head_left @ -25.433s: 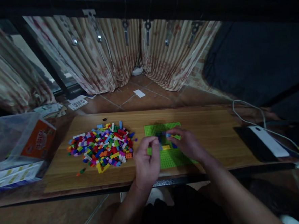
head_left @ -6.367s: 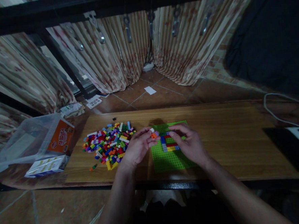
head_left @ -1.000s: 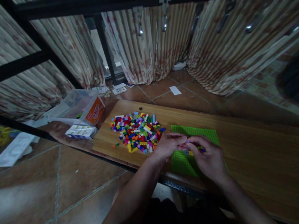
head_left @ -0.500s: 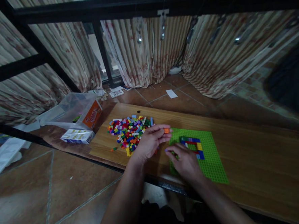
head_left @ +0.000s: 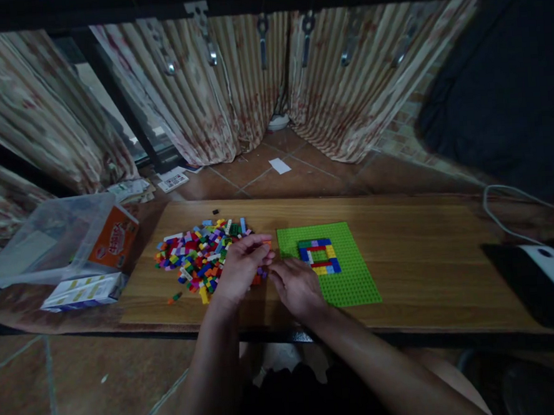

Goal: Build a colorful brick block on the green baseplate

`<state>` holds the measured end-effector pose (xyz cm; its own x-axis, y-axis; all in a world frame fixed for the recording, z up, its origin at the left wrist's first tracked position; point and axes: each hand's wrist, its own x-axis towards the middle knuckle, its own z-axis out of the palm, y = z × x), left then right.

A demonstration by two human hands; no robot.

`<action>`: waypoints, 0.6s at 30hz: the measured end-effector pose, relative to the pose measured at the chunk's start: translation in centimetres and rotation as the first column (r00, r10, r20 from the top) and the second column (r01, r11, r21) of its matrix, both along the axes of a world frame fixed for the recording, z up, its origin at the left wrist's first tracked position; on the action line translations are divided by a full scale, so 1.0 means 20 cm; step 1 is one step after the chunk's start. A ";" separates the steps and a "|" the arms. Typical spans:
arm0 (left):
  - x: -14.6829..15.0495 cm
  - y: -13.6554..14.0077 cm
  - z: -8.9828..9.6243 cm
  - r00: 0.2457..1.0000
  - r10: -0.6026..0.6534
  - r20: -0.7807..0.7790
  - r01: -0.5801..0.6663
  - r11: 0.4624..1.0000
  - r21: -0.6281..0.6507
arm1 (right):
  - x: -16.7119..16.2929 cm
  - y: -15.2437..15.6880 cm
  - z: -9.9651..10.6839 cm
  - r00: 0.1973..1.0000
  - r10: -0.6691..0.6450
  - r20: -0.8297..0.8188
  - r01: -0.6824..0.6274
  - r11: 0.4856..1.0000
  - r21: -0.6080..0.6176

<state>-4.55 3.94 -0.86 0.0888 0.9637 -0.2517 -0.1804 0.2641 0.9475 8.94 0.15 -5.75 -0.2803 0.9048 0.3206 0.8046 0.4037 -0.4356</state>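
An orange brick [head_left: 267,243] is being pinched between the thumb and fingers of the left hand [head_left: 241,261], above the right-hand side of the loose brick pile [head_left: 193,256]. The right hand [head_left: 300,287] is being held with its fingertips bunched just beside the left fingers; whether anything is being gripped there cannot be told, the tips being too small and dim. A rectangular brick ring [head_left: 330,252] is being carried by the green baseplate [head_left: 357,284], beyond the right hand, and is apparently being touched by neither hand.

Since the orange brick is being held only at the fingertips, a slip could be caused by the two hands' fingers being crowded together, and the piece could be lost among bricks of like colour below. The near left part of the baseplate is being overlapped by the right hand in this view, and the plate is not being braced; a careless sweep of the wrist could see it shoved askew. Because work is being done close to the near edge of the wooden tabletop [head_left: 415,243], a dropped piece could also be bounced to the floor.
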 end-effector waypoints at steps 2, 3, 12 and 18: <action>0.01 0.00 0.00 0.999 0.001 -0.036 -0.001 1.000 0.009 | 0.02 0.01 0.02 0.997 -0.034 -0.068 0.033 0.999 -0.007; 0.01 0.00 0.00 0.999 0.008 -0.049 -0.008 1.000 0.018 | 0.04 0.01 0.03 0.994 -0.044 -0.102 0.043 0.999 -0.009; -0.21 0.01 0.07 0.972 0.113 -0.208 -0.073 0.979 0.192 | 0.16 0.04 0.10 0.960 -0.104 -0.259 0.107 0.994 -0.003; -0.39 -0.03 0.04 0.840 -0.090 -0.534 0.235 0.949 0.209 | 0.11 0.00 0.08 0.968 -0.001 -0.251 0.000 1.000 -0.002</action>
